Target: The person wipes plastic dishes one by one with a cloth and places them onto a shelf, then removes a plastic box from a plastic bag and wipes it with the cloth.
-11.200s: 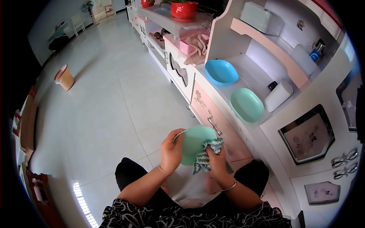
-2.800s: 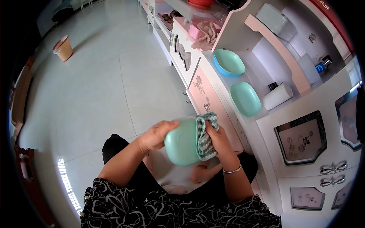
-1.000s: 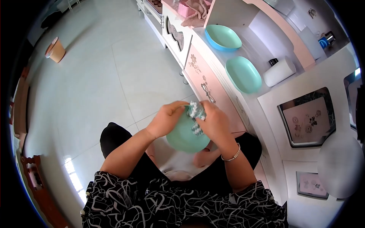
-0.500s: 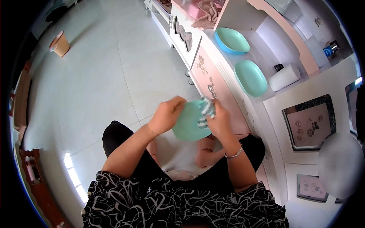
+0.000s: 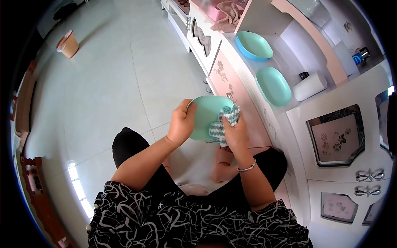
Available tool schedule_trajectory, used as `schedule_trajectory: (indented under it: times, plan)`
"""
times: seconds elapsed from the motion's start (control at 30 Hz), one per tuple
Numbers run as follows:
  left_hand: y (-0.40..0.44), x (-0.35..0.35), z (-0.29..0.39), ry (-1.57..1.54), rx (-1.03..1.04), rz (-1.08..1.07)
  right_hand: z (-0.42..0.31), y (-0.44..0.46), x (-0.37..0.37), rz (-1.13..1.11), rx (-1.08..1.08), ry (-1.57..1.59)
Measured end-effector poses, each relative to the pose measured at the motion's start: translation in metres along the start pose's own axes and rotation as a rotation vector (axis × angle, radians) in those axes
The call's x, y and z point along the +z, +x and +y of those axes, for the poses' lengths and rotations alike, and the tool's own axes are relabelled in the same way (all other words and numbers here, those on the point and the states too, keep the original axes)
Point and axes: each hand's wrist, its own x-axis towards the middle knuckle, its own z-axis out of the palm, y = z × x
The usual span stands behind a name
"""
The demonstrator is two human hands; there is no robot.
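Observation:
A mint green dish [image 5: 205, 112] is held up over my lap, its hollow side facing me. My left hand [image 5: 182, 123] grips its left rim, thumb on the inside. Bunched in my right hand [image 5: 236, 131] is a green and white zigzag cloth [image 5: 218, 129], pressed against the right part of the dish. On the cabinet counter lies another mint green dish [image 5: 273, 86]. Behind it, a mint green dish [image 5: 257, 44] is nested in a blue one [image 5: 247, 53].
A white cylinder [image 5: 310, 86] lies by the counter dishes. The pink and white cabinet [image 5: 237, 99] runs along my right side. A brownish cloth [image 5: 227, 15] hangs over a pink box. An orange bin [image 5: 68, 44] stands on the tiled floor at the far left.
The blue dish on the counter now has a mint one nested in it. Since half a second ago, my left hand has closed on the left rim and the held dish has risen slightly.

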Motion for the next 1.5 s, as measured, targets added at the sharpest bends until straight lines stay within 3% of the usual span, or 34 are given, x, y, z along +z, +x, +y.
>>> schedule_trajectory:
  times: [0.13,0.2,0.27,0.33,0.4,0.47,0.57,0.63,0.73,0.8,0.87,0.93,1.0,1.07,1.1,1.2,1.23,1.3,1.33,1.4,1.47,1.5]
  plan:
    - [0.009,-0.012,0.011,0.098,-0.066,-0.109,-0.006,0.001,-0.010,-0.042,-0.047,-0.134]
    - [0.017,-0.025,0.017,0.111,-0.079,-0.485,-0.014,0.001,-0.016,-0.097,-0.072,-0.236]
    - [0.018,-0.028,0.014,0.132,-0.086,-0.543,-0.017,-0.002,-0.018,-0.240,-0.251,-0.497]
    - [0.016,-0.027,0.013,0.369,-0.107,-0.606,-0.020,-0.009,-0.009,-0.258,-0.271,-0.479]
    - [0.010,-0.020,0.000,0.378,-0.001,-0.494,-0.018,-0.010,-0.004,-0.205,-0.183,-0.483]
    - [0.006,-0.017,0.004,0.358,-0.030,-0.328,-0.010,-0.007,0.000,-0.146,-0.153,-0.368]
    - [0.006,-0.018,0.012,0.109,-0.144,-0.186,0.004,-0.004,0.007,-0.067,-0.061,-0.149]
    - [0.008,-0.019,0.007,0.116,-0.161,-0.152,0.005,-0.006,0.010,-0.047,0.005,-0.050]
    - [0.017,-0.021,-0.008,-0.001,-0.181,-0.037,-0.003,-0.010,0.008,-0.086,-0.011,-0.099]
    - [0.024,-0.022,-0.018,-0.117,-0.186,0.044,-0.010,-0.012,-0.001,-0.511,0.058,-0.319]
    - [0.029,-0.021,-0.026,-0.101,0.010,0.115,-0.010,-0.011,-0.001,-0.459,0.083,-0.267]
    - [0.026,-0.021,-0.024,-0.019,0.011,0.020,-0.017,-0.003,-0.005,-0.106,0.000,0.124]
    - [0.018,-0.018,-0.013,0.062,0.011,-0.076,-0.024,0.001,-0.010,-0.031,-0.036,0.088]
    - [0.006,-0.010,0.010,-0.069,-0.314,-0.331,-0.022,0.002,-0.009,-0.017,-0.151,0.076]
    - [0.000,-0.005,0.012,-0.157,-0.351,-0.435,-0.017,0.001,-0.004,-0.090,-0.171,0.042]
    - [-0.011,0.007,0.006,-0.286,-0.450,-0.490,0.000,-0.008,0.022,-0.136,-0.591,-0.108]
    - [-0.005,0.007,-0.005,-0.234,-0.305,-0.464,-0.001,-0.012,0.023,-0.134,-0.588,-0.109]
    - [-0.002,0.002,-0.004,-0.228,-0.326,-0.406,-0.009,-0.022,0.021,-0.401,-0.193,0.190]
    - [0.001,-0.001,0.000,-0.219,-0.344,-0.351,-0.011,-0.026,0.019,-0.398,-0.193,0.196]
    - [0.005,-0.004,-0.005,-0.239,-0.288,-0.345,-0.015,-0.032,0.013,-0.555,-0.435,-0.192]
    - [0.003,-0.006,-0.012,-0.112,-0.285,-0.347,-0.026,-0.034,0.006,-0.618,-0.393,-0.270]
    - [0.004,-0.007,-0.012,-0.009,-0.148,-0.326,-0.032,-0.035,0.003,-0.594,-0.394,-0.455]
